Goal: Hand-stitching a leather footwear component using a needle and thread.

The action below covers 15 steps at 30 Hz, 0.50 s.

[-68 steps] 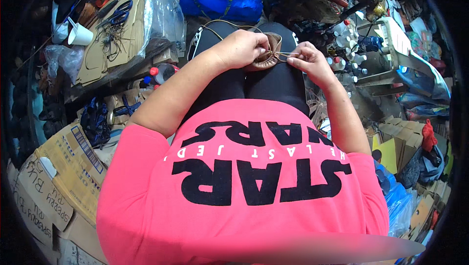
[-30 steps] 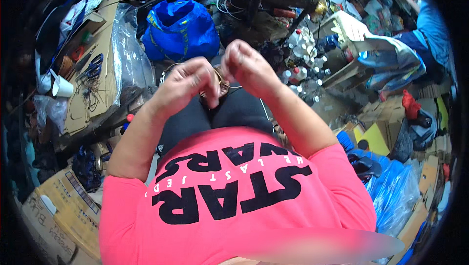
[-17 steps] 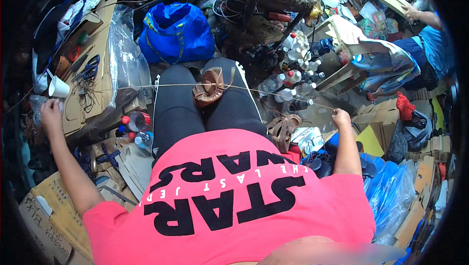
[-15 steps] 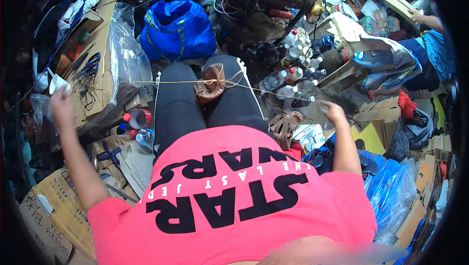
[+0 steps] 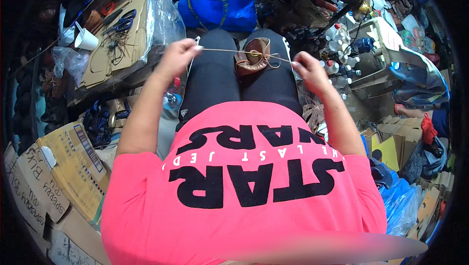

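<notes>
While the brown leather shoe piece point(image 5: 253, 64) rests across the person's thighs, the two hands sit on either side of it with a thin, pale thread point(image 5: 220, 50) stretched between them. The left hand point(image 5: 180, 56) is out past the left thigh, its thumb and fingertips pressed together, pinching one end of the thread, which runs nearly straight to the piece. The right hand point(image 5: 311, 73), just beyond the right thigh, pinches the other side of the thread between thumb and forefinger, nearer to the leather. Neither hand touches the piece itself. A small loop of the thread curves beside its right edge, and its gathered rim faces the person. The legs beneath it wear black leggings point(image 5: 210, 79), below a pink shirt point(image 5: 273, 223).

Beyond the knees stands a blue bag point(image 5: 217, 8). To the left, flat cardboard point(image 5: 97, 72) holds blue-handled scissors point(image 5: 127, 20), with a white cup point(image 5: 86, 39) near its edge and clear plastic sheeting point(image 5: 165, 18) alongside. To the right, plastic bottles point(image 5: 332, 67) cluster near a pale chair point(image 5: 386, 42).
</notes>
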Tool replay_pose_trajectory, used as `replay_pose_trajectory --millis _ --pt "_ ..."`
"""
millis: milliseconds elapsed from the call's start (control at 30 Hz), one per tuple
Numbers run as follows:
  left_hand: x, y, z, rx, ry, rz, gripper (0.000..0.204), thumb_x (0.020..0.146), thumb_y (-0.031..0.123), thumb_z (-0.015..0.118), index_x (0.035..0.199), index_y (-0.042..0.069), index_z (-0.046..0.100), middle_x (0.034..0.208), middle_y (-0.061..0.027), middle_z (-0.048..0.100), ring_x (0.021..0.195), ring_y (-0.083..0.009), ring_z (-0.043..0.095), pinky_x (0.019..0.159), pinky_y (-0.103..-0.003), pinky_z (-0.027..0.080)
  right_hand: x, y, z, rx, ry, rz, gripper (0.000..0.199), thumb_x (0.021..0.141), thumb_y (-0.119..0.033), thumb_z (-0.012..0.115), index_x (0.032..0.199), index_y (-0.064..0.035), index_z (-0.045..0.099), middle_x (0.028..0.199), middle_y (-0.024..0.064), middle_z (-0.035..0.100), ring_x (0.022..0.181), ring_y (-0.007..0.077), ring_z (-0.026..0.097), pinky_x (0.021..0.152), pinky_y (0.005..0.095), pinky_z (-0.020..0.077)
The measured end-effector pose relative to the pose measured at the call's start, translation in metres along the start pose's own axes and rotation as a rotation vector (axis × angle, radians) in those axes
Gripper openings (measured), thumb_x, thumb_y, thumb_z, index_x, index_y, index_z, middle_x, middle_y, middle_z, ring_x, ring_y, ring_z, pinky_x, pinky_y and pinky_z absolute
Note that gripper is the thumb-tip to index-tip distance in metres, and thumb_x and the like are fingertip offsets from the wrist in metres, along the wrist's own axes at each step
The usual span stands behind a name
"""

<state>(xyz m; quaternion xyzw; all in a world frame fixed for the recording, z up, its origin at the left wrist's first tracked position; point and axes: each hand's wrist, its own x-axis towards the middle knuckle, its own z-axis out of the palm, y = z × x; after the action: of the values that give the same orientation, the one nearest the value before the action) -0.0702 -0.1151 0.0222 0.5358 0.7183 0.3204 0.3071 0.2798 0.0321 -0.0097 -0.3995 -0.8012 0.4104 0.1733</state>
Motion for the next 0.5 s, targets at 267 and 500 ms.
replay_pose_trajectory --millis 267,500 --pt "0.007 -0.033 -0.023 0.224 0.366 0.132 0.033 0.084 0.021 0.062 0.114 0.006 0.060 0.112 -0.0141 0.061 0.106 -0.0240 0.057 0.093 -0.033 0.043 -0.020 0.075 -0.046 -0.284 0.181 0.044 0.027 0.087 -0.010 0.058 0.113 -0.0087 0.063 0.087 0.0073 0.055 0.080 0.0180 0.054 0.077 0.0277 0.0435" --pt "0.059 0.074 0.075 0.178 -0.160 0.551 0.041 0.075 0.022 0.071 0.111 0.005 0.060 0.104 -0.0134 0.061 0.100 -0.0294 0.058 0.089 -0.035 0.045 0.036 -0.034 -0.004 0.135 -0.071 -0.179 0.020 0.076 -0.001 0.069 0.096 -0.0056 0.068 0.081 0.0046 0.057 0.077 0.0130 0.059 0.071 0.0259 0.0479"
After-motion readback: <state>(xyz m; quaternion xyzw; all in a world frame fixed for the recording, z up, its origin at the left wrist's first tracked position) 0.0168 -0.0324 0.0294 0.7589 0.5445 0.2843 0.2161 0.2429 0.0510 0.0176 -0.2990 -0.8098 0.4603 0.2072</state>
